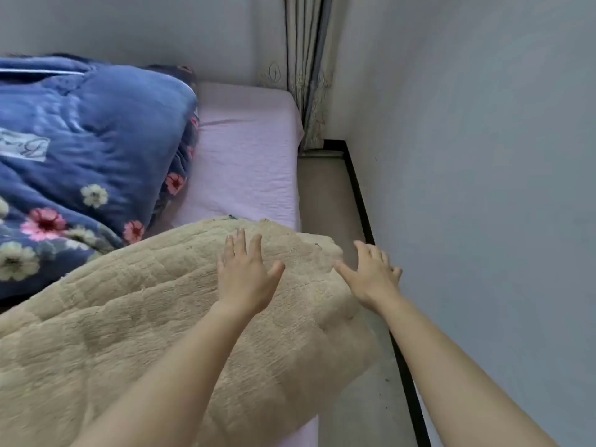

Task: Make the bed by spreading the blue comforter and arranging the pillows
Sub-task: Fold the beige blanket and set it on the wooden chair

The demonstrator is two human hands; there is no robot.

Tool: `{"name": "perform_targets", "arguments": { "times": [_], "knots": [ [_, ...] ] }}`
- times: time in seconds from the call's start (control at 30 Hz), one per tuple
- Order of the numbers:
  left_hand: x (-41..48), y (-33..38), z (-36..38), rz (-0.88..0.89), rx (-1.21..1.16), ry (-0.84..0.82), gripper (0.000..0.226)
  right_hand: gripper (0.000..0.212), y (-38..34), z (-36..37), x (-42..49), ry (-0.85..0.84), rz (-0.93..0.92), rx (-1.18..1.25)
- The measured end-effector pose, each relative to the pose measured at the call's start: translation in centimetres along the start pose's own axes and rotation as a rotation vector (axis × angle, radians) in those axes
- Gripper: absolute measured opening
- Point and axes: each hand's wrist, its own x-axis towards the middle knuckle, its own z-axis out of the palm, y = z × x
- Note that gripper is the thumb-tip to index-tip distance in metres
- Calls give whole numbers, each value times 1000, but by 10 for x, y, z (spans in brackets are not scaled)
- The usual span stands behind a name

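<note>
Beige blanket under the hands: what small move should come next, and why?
Probably grip the beige blanket at its right corner and pull it flat. The left hand and right hand are open over that corner, which overhangs the bed; the pink sheet lies bare beyond, and the blue comforter is bunched.

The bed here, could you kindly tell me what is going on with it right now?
A person is sorting out the bedding. Their left hand lies flat, fingers spread, over a beige fleecy blanket, and the right hand, also open, reaches at its right edge. The blue floral comforter sits bunched in a heap on the left, not yet spread, leaving the pink sheet bare at the far end.
</note>
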Motion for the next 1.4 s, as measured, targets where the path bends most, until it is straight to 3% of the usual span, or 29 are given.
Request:
{"name": "perform_targets", "arguments": {
  "times": [0.13,0.37,0.6,0.67,0.77,0.83,1.0,1.1,1.23,1.3,1.4],
  "knots": [
    [9,-38,73,-61,90,-4,72,77,38,63,27,-159,95,58],
    [18,-88,157,-6,210,156,71,120,98,141,90,-279,395,631],
    [43,-103,190,27,221,277,70,126,109,208,140,-473,509,826],
    [45,-105,195,34,220,295,69,117,114,216,144,-547,501,896],
    [48,-107,199,43,207,310,69,79,113,218,145,-635,486,1029],
    [49,-110,198,45,169,310,70,66,109,212,140,-640,485,1085],
    [46,-115,191,58,54,276,70,78,84,169,110,-614,376,1166],
    [40,-123,179,73,-41,248,69,50,46,133,80,-533,201,1045],
    [23,-146,144,81,-249,158,66,32,-23,101,37,-406,40,852],
    [16,-165,122,93,-344,57,62,34,-58,97,15,-315,-20,689],
    [-4,-195,75,90,-476,-85,53,61,-121,93,-28,-189,-61,394]
  ]
}}
